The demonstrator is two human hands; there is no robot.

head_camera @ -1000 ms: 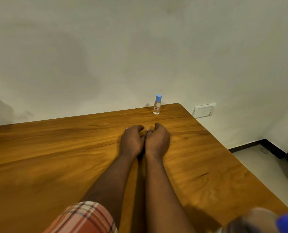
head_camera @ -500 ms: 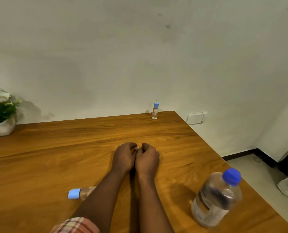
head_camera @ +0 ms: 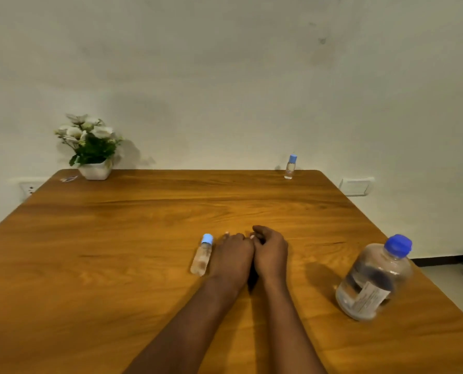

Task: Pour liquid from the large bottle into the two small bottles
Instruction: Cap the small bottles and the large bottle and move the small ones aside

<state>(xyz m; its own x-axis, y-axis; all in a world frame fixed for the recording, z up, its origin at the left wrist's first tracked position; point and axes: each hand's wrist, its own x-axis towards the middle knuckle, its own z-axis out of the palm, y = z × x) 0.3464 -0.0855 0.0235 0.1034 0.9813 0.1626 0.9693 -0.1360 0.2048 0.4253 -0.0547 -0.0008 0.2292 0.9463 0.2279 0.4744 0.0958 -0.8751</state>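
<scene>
My left hand (head_camera: 231,255) and my right hand (head_camera: 270,252) rest side by side on the wooden table (head_camera: 144,225), fingers loosely curled, holding nothing. A small clear bottle with a light blue cap (head_camera: 202,257) lies on its side just left of my left hand, cap pointing away from me. A second small bottle (head_camera: 290,167) stands upright at the far right edge by the wall. The large clear bottle with a dark blue cap (head_camera: 373,279) stands capped on the table to the right of my right hand, about a hand's width away.
A white pot of white flowers (head_camera: 94,157) stands at the table's far left corner, with a small wrapper (head_camera: 69,178) beside it. The table's right edge drops to the floor (head_camera: 451,276). Wall sockets (head_camera: 355,186) sit behind the table.
The view has swung left and pulled back, bringing the flower pot into sight. The lying small bottle now sits beside my left hand with its cap pointing away. My hands stay together.
</scene>
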